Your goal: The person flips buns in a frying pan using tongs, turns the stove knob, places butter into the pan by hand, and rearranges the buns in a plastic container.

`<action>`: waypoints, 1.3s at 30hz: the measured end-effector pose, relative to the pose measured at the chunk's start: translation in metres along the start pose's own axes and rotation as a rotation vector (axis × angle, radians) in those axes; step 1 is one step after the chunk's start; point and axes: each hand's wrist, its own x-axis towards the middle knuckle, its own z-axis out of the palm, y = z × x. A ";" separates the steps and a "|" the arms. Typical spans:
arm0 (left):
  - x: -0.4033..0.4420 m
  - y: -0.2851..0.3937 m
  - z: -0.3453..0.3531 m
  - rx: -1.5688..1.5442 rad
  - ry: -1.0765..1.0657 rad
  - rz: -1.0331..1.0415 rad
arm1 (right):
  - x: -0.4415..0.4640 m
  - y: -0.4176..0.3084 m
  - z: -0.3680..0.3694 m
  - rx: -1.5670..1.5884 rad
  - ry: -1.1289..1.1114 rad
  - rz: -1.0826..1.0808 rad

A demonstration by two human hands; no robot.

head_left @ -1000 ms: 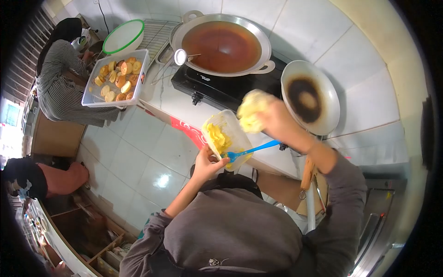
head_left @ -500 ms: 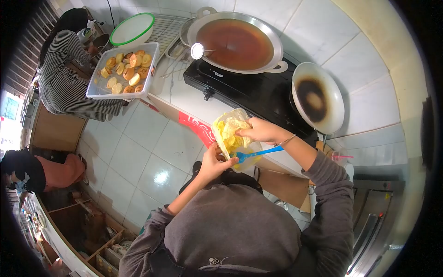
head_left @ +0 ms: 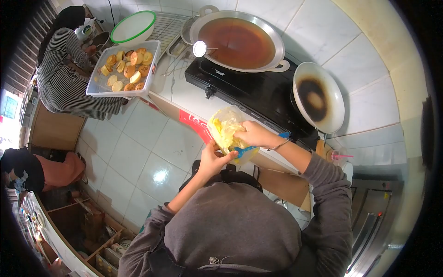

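Low in front of my body, my left hand grips the near left side of a clear plastic tub, its thumb by a blue spatula-like utensil. Inside the tub sits a crumpled clear plastic bag smeared with a soft yellow paste that looks like margarine. My right hand is closed on the bag from the right, its fingertips partly hidden in the folds. The blue handle passes under my right wrist. How much paste lies deeper in the tub is hidden.
A wide pan of brown oil with a dial thermometer stands on the black stove. A scorched white frying pan is to its right. Left are a tub of browned round pieces and a green-rimmed bowl. Two other people are leftward.
My right hand has shifted slightly left and down with the bag, deeper into the tub. The tub has tilted a little, and the utensil's handle now points higher on the right.
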 end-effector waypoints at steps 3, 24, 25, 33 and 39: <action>0.000 0.001 0.001 0.054 0.013 0.013 | 0.000 -0.004 0.014 -0.098 0.079 -0.042; 0.005 0.006 0.018 0.005 -0.107 -0.017 | -0.020 0.012 -0.012 0.199 -0.153 0.057; 0.006 0.004 0.019 0.021 -0.105 -0.042 | -0.016 0.015 -0.011 0.274 -0.178 0.147; 0.007 0.000 0.025 -0.051 -0.077 0.012 | -0.012 0.025 -0.023 1.115 -0.289 0.441; 0.010 -0.002 0.029 -0.087 -0.148 0.006 | -0.032 0.031 -0.058 1.279 -0.277 0.342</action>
